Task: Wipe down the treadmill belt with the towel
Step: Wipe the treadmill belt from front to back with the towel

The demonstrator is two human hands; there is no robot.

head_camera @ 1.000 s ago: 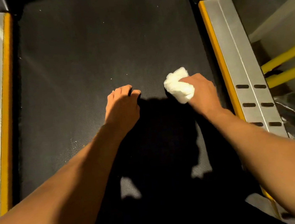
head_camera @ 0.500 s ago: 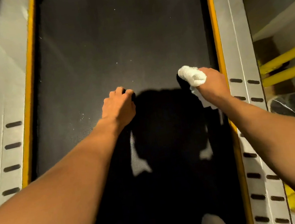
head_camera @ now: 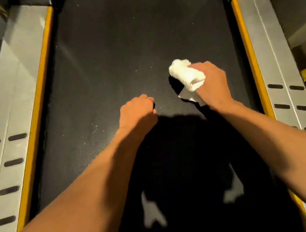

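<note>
While the right hand [head_camera: 212,85] grips the bunched white towel [head_camera: 185,74] on the treadmill belt [head_camera: 111,49], just right of frame centre, the left hand [head_camera: 137,111] sits mid-frame beside it, curled into a fist on the belt. White specks [head_camera: 93,126] dot the belt left of that fist. Yellow-edged grey side rails [head_camera: 20,93] run down both edges.

Body in view: two forearms, two hands only. Left forearm [head_camera: 84,191], left hand [head_camera: 137,112]: bare skin to frame edge. Right forearm [head_camera: 278,135], right hand [head_camera: 211,83]: same (upper arms outside frame). Hard shadow along inner forearm sides.
</note>
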